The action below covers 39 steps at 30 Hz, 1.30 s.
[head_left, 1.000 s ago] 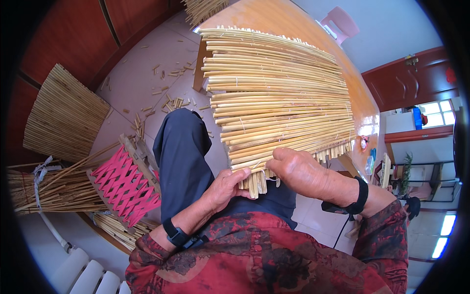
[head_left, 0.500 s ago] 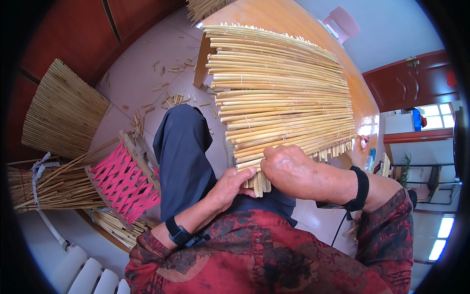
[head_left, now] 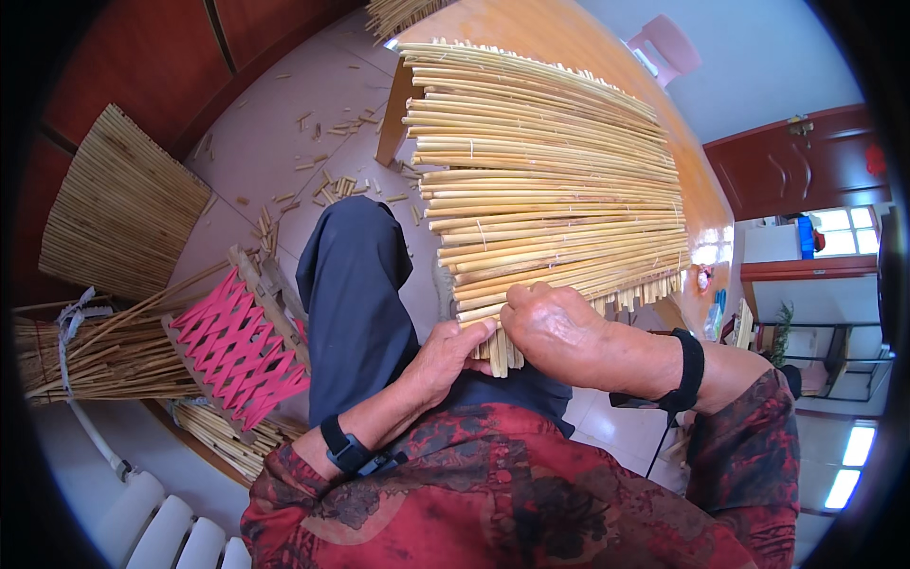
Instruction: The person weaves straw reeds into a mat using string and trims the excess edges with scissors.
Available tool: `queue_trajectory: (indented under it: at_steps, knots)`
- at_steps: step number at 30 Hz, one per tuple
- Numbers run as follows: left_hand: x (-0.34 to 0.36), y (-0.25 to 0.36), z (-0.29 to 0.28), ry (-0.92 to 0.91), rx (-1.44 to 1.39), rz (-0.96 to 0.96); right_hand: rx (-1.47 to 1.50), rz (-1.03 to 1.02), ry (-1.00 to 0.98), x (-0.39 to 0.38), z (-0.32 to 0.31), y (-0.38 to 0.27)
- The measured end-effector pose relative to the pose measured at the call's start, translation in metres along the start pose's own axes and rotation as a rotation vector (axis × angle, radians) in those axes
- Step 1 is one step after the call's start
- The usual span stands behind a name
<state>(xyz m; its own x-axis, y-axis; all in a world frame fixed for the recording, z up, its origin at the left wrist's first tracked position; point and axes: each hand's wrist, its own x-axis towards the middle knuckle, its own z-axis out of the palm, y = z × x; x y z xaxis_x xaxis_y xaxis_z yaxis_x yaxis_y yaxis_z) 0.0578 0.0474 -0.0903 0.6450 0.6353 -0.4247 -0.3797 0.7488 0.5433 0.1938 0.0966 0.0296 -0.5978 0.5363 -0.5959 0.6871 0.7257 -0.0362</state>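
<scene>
A mat of straw-coloured reed stalks (head_left: 559,161), bound by thin pale threads, lies over the wooden table (head_left: 531,24) and hangs toward my lap. My left hand (head_left: 445,358) grips its near left corner, thumb on top of the last stalk. Short stalk ends (head_left: 500,358) poke out crosswise below that edge, between my hands. Over the near edge, close beside the left thumb, my right hand (head_left: 553,327) is closed with its fingers curled down. Whatever its fingertips pinch is hidden behind the hand.
A pink-strapped folding stool (head_left: 242,351) stands at left, by a tied bundle of stalks (head_left: 95,356). Another stalk panel (head_left: 123,204) leans against the red cabinet (head_left: 142,71). Cut stalk bits (head_left: 336,185) litter the floor. A white radiator (head_left: 166,531) is at lower left, a pink chair (head_left: 668,45) beyond the table.
My right hand has shifted very slightly left along the mat's near edge. The left hand keeps its hold on the corner, and the mat stays nearly in place.
</scene>
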Motion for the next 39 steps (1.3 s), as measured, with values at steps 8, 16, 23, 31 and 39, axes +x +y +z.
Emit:
queue_trajectory:
  at_steps: [8, 16, 23, 31, 39]
  knots:
    - [-0.01, 0.007, 0.005, -0.025, 0.017, -0.032, 0.039, -0.177, 0.455, -0.025, -0.013, 0.004]
    - [-0.022, 0.007, 0.001, -0.034, -0.006, -0.045, -0.152, -0.067, 0.114, -0.029, -0.047, -0.023]
    - [-0.026, 0.006, 0.002, -0.003, 0.015, -0.005, 0.079, -0.016, 0.04, -0.022, -0.04, -0.019]
    - [-0.02, 0.007, 0.003, 0.025, -0.009, -0.009, 0.05, 0.007, 0.09, -0.019, -0.034, -0.014]
    - [-0.016, 0.004, 0.001, 0.045, 0.023, 0.0, 0.006, -0.008, 0.128, -0.017, -0.028, -0.011]
